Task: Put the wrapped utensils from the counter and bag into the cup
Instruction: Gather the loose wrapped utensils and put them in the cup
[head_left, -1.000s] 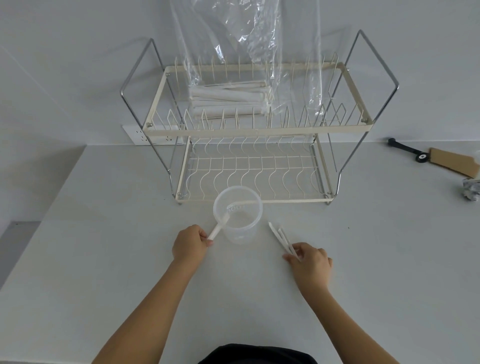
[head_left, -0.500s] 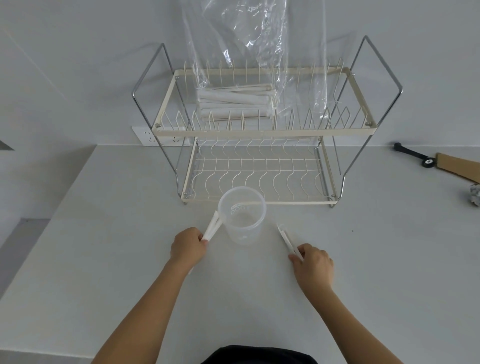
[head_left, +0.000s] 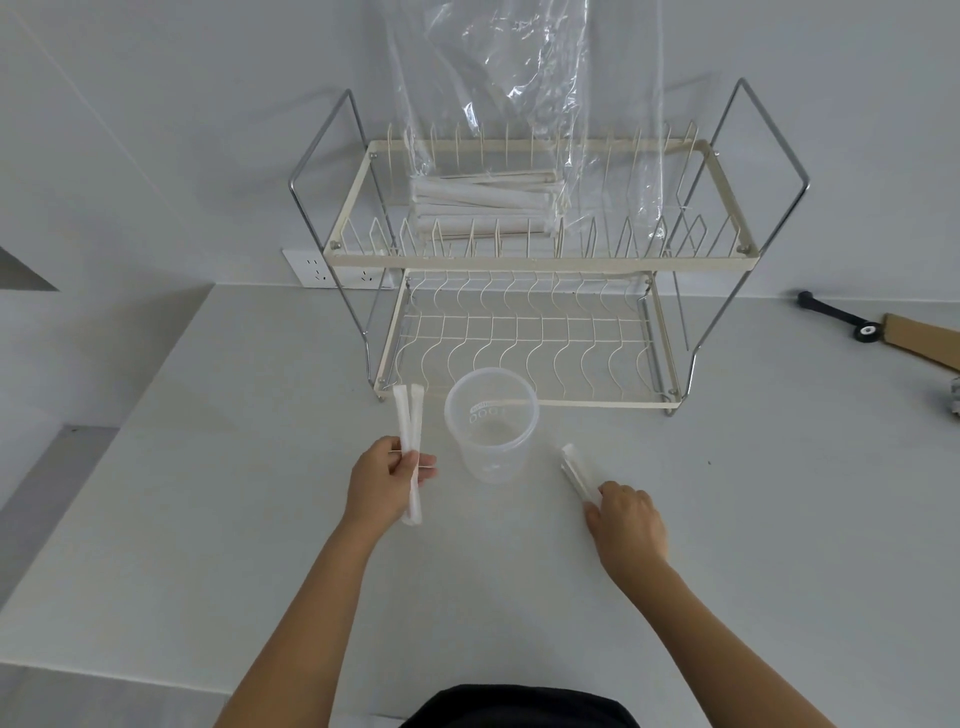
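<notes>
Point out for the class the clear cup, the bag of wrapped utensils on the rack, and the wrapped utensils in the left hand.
cup (head_left: 492, 441): head view, on its clear side wall.
bag (head_left: 483, 205): head view, on the wrapped bundle inside.
wrapped utensils (head_left: 409, 421): head view, on the upper part above the left hand (head_left: 382, 480).

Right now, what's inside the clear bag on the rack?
The clear bag holds a stack of white wrapped utensils lying flat on the rack's top shelf. What is inside the wrappers is hidden.
</notes>
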